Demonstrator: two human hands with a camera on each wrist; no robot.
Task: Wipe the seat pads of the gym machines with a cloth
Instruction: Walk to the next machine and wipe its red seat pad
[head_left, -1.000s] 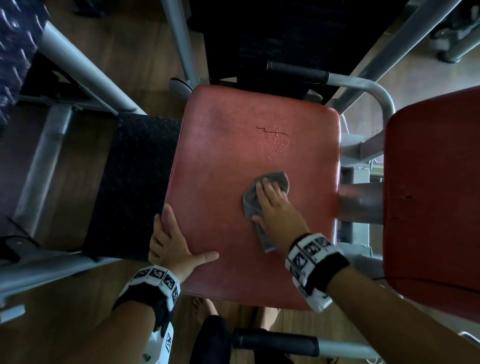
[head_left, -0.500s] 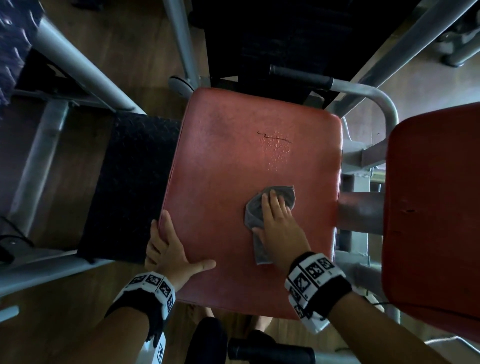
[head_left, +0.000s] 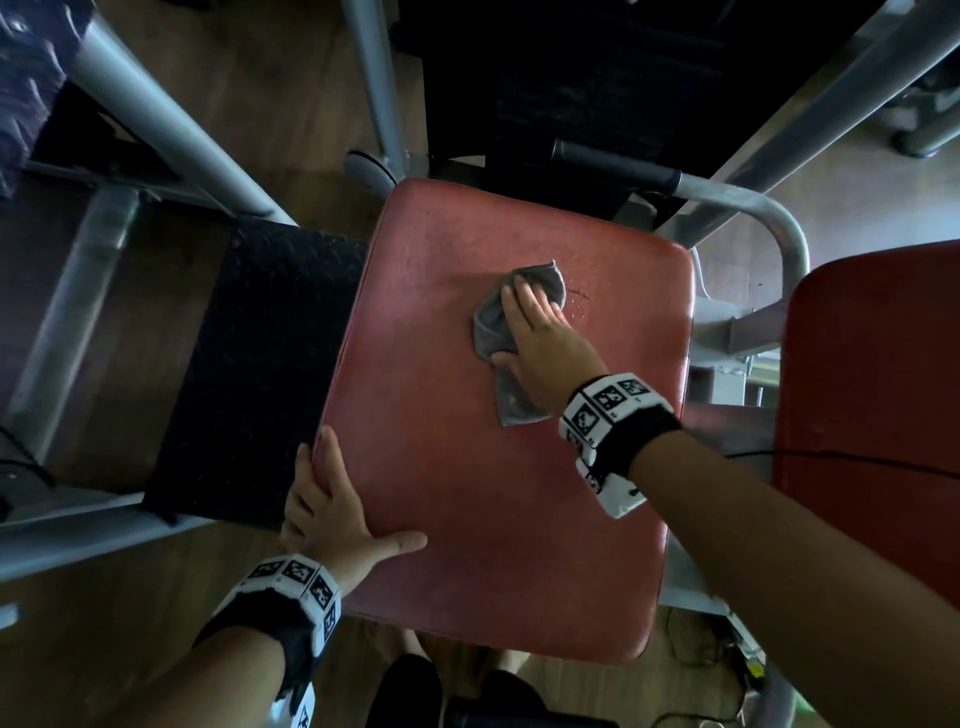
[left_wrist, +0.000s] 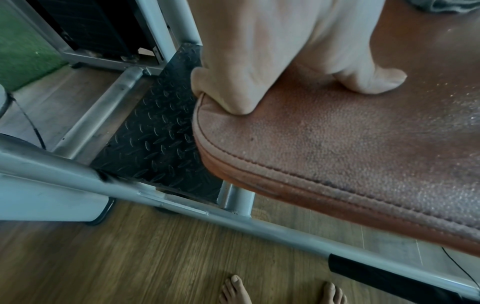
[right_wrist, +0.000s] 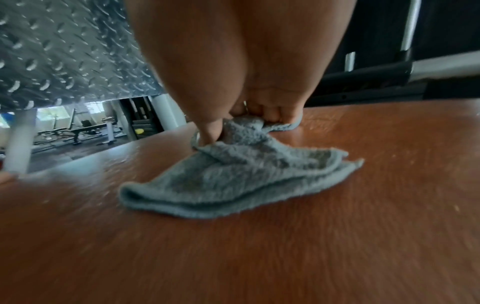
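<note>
A red seat pad fills the middle of the head view, with a few droplets on its far right part. My right hand presses a grey cloth onto the pad just left of the droplets. In the right wrist view the thumb and fingers bunch the cloth between them. My left hand holds the pad's near left edge. Its fingers curl over the edge of the pad and the thumb lies on top.
A second red pad stands close on the right. A black tread plate lies left of the seat between grey frame tubes. A bar with a black grip crosses behind the pad. My bare feet stand on wooden floor.
My right hand has slid the cloth away from me, up the pad to the droplets and the crack. The left hand keeps its hold on the edge.
</note>
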